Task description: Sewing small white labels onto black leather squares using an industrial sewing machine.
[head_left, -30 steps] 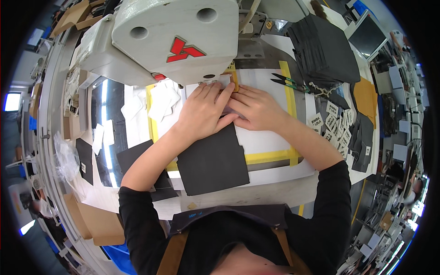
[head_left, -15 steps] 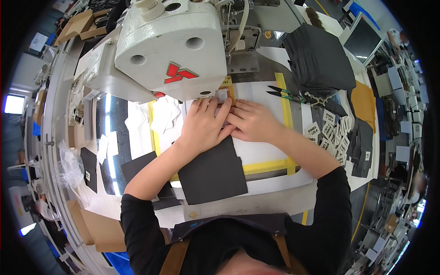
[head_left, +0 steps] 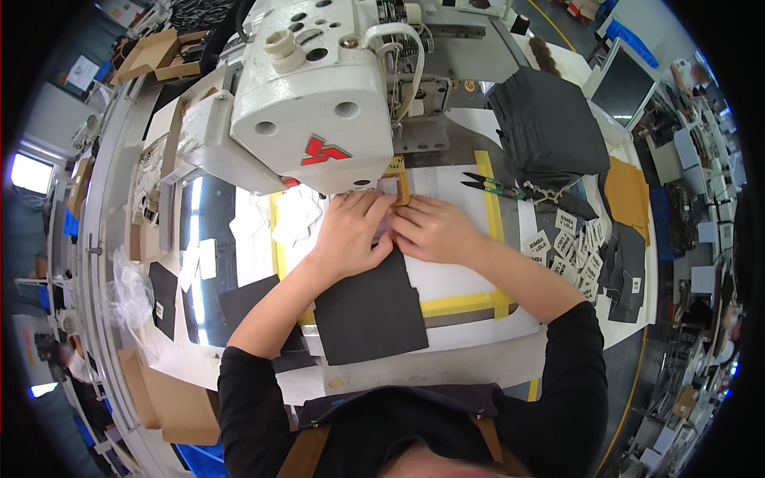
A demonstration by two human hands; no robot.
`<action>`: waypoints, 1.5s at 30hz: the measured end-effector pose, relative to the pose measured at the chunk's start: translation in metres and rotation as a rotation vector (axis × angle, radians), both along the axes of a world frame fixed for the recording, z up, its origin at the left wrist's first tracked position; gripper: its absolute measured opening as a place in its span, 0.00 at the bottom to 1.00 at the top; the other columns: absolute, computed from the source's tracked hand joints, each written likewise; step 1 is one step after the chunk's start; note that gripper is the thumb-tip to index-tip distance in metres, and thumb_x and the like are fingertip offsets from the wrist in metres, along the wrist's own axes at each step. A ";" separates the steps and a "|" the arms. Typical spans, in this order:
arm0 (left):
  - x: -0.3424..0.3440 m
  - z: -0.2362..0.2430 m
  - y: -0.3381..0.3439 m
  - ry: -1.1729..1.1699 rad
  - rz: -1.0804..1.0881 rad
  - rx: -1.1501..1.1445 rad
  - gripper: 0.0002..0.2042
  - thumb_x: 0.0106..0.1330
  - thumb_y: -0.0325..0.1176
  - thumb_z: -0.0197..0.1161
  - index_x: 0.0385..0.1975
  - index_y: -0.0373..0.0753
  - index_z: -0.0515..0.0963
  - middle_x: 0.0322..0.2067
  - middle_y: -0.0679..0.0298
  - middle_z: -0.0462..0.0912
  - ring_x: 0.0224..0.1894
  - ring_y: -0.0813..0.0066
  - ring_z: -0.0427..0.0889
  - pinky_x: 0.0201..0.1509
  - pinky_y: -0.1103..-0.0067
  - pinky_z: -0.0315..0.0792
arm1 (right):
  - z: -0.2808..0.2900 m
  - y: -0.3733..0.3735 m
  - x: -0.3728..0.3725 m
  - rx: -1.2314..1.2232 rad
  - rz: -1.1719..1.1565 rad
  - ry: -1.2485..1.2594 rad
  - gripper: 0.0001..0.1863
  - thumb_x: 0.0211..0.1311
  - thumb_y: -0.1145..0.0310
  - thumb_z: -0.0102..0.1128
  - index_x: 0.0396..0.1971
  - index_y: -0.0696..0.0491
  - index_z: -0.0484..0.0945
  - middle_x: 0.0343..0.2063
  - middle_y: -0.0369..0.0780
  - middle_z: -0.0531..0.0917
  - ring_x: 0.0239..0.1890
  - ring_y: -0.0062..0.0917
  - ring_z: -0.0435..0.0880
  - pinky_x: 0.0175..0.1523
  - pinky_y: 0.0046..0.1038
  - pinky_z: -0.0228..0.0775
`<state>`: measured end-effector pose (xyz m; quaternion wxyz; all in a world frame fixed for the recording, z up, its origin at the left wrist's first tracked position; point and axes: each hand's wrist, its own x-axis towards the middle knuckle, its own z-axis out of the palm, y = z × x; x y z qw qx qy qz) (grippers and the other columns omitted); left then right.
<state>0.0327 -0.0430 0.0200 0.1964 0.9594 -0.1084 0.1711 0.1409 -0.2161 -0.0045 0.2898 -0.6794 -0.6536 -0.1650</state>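
My left hand (head_left: 351,235) lies over the far end of a black flat panel (head_left: 373,307), its fingers stretched out under the sewing machine head (head_left: 311,119). Close on its right, my right hand (head_left: 437,231) rests with extended fingers on the white work sheet (head_left: 458,275). A narrow gap parts the two hands. Just beyond the fingertips sits a small yellow-edged frame (head_left: 404,190), partly hidden by the machine. Whatever lies beneath the fingers is hidden.
Green-handled snips (head_left: 498,188) lie to the right, near a tall stack of black panels (head_left: 546,123). Printed white labels (head_left: 567,247) are scattered beside them. White cut pieces (head_left: 296,219) lie left of my hands. A crumpled plastic bag (head_left: 130,288) sits at the far left.
The whole view has shifted, so the machine and table appear lower. My hands have moved slightly apart, and the left thumb no longer meets the right hand. The black panel stays beneath the left hand.
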 end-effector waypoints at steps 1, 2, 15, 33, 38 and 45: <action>0.000 -0.002 0.000 -0.012 0.002 0.003 0.26 0.51 0.37 0.64 0.52 0.37 0.73 0.43 0.55 0.79 0.47 0.59 0.77 0.53 0.67 0.65 | -0.001 0.001 0.000 0.003 0.002 -0.012 0.11 0.49 0.66 0.65 0.31 0.55 0.77 0.31 0.39 0.82 0.37 0.34 0.83 0.51 0.33 0.75; -0.001 -0.004 -0.001 -0.040 -0.002 0.001 0.25 0.49 0.35 0.63 0.51 0.37 0.73 0.43 0.54 0.79 0.47 0.58 0.78 0.54 0.67 0.66 | -0.002 0.002 -0.001 0.001 0.008 -0.034 0.11 0.50 0.66 0.65 0.31 0.55 0.77 0.30 0.39 0.82 0.37 0.34 0.83 0.51 0.33 0.75; 0.009 -0.011 -0.001 -0.183 -0.015 0.048 0.22 0.45 0.30 0.61 0.43 0.33 0.73 0.33 0.51 0.80 0.38 0.54 0.79 0.48 0.67 0.70 | -0.003 0.002 0.005 -0.029 0.027 0.018 0.10 0.51 0.70 0.67 0.33 0.55 0.80 0.33 0.40 0.85 0.37 0.34 0.85 0.45 0.33 0.78; 0.010 -0.019 -0.009 -0.190 0.018 0.166 0.17 0.45 0.26 0.61 0.38 0.35 0.72 0.23 0.55 0.77 0.29 0.56 0.78 0.45 0.70 0.71 | 0.034 -0.050 -0.042 0.179 0.162 0.151 0.07 0.48 0.73 0.68 0.29 0.50 0.82 0.25 0.34 0.84 0.27 0.26 0.84 0.32 0.26 0.75; 0.016 -0.020 -0.009 -0.258 0.033 0.148 0.15 0.46 0.24 0.57 0.38 0.35 0.72 0.21 0.56 0.76 0.26 0.57 0.78 0.42 0.69 0.69 | 0.026 -0.072 -0.086 -0.032 0.187 0.076 0.11 0.51 0.66 0.68 0.35 0.53 0.83 0.38 0.38 0.85 0.42 0.28 0.84 0.46 0.29 0.75; 0.019 -0.025 0.001 -0.251 0.026 0.222 0.15 0.48 0.23 0.56 0.40 0.36 0.73 0.22 0.57 0.78 0.27 0.57 0.79 0.44 0.70 0.70 | 0.021 -0.087 -0.121 -0.336 -0.029 0.134 0.34 0.49 0.55 0.72 0.56 0.54 0.75 0.58 0.43 0.75 0.56 0.36 0.76 0.63 0.41 0.66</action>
